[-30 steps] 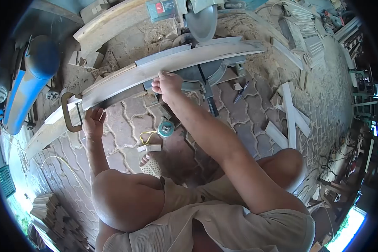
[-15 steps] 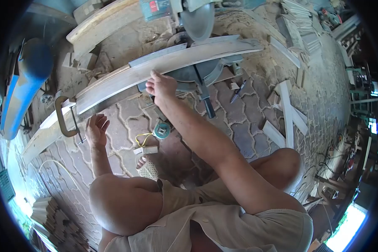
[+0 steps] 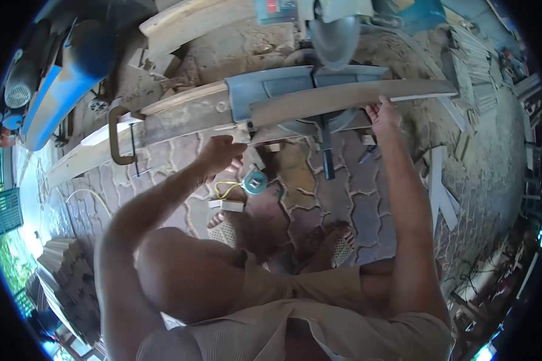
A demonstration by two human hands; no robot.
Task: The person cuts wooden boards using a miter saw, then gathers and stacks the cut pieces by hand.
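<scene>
My right hand (image 3: 385,115) grips the lower edge of a wooden board (image 3: 349,97) near its right end. The board lies across the miter saw's base (image 3: 250,90), under the raised round blade (image 3: 334,43). Just below and left of the board's left end is my left hand (image 3: 223,155), fingers curled; what it holds, if anything, I cannot make out. A teal tape measure (image 3: 255,182) with a yellow strap lies on the paving below it. The saw's handle (image 3: 327,163) points toward me.
A C-clamp (image 3: 114,135) sits on the long wooden support (image 3: 181,114) at the left. A blue tank (image 3: 81,66) stands beyond it. Wood offcuts (image 3: 442,186) lie at the right, near a pen (image 3: 367,154). A small white block (image 3: 226,206) is near my foot.
The board has moved right, off the left support, and its visible face is now darker. My right hand has shifted to its right end. My left hand has moved right, away from the clamp.
</scene>
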